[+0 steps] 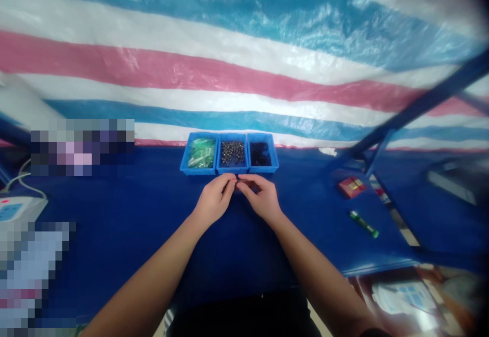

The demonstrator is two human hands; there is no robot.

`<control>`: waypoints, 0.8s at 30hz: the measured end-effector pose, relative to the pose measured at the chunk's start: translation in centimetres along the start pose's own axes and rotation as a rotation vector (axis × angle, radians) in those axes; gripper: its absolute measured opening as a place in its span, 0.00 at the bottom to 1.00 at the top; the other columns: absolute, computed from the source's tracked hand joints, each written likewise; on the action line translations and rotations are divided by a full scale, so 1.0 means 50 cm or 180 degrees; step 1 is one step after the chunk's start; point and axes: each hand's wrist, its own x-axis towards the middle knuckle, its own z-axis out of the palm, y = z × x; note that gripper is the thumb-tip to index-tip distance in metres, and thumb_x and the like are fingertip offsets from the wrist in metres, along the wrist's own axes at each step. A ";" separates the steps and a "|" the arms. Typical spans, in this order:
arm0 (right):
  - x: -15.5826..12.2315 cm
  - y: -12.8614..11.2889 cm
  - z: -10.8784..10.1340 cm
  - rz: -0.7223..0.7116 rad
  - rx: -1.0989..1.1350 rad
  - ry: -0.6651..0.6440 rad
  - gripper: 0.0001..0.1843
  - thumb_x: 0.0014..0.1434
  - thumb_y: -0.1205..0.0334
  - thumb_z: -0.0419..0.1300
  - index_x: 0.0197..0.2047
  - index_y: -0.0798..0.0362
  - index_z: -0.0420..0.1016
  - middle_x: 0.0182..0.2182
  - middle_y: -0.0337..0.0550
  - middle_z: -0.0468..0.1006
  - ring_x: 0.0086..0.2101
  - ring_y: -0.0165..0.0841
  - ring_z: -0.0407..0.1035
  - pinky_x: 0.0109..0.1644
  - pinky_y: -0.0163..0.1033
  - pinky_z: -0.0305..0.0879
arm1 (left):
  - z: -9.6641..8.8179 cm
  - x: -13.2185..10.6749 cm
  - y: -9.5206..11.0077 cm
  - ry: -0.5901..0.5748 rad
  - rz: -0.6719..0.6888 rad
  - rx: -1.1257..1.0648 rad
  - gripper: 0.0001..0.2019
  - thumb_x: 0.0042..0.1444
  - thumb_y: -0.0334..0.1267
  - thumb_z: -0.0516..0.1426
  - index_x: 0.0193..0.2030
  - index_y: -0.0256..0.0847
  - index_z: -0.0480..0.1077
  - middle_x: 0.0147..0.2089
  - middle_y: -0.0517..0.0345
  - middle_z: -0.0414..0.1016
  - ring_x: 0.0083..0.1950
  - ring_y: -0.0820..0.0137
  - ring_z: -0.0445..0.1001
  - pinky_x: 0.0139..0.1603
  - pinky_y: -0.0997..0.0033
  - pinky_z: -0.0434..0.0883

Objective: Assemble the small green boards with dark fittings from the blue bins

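Note:
My left hand (216,198) and my right hand (262,194) meet fingertip to fingertip just in front of three blue bins. Both are closed in a pinch around something small and dark, too small to make out. Behind my fingers, the middle bin (232,169) holds many small metal parts (232,152). Clear and green plastic bags or pieces (201,152) fill the left bin (198,171). In the right bin (272,167) lies a heap of small black parts (260,153).
The blue table (153,245) runs beneath. On the right lie a red box (351,187) and a green tube (363,224). A white power strip or device (23,208) with cables stands at left. A blue metal frame (420,107) slants at right before a striped tarp (229,77).

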 end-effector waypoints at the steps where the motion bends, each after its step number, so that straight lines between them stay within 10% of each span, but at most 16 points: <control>1: 0.000 0.000 0.000 -0.0002 0.0008 -0.0010 0.14 0.56 0.56 0.65 0.46 0.48 0.79 0.41 0.43 0.82 0.37 0.35 0.77 0.46 0.42 0.75 | 0.000 0.000 0.000 0.0002 -0.0017 0.0000 0.11 0.66 0.41 0.48 0.44 0.42 0.69 0.40 0.58 0.76 0.39 0.72 0.75 0.43 0.74 0.70; 24: 0.001 0.002 0.001 0.0047 -0.0044 0.0003 0.12 0.57 0.56 0.64 0.44 0.49 0.80 0.41 0.43 0.82 0.38 0.36 0.77 0.47 0.42 0.74 | -0.003 -0.001 0.007 0.0020 -0.0118 -0.0059 0.12 0.65 0.42 0.49 0.41 0.41 0.71 0.38 0.58 0.77 0.37 0.72 0.75 0.42 0.75 0.70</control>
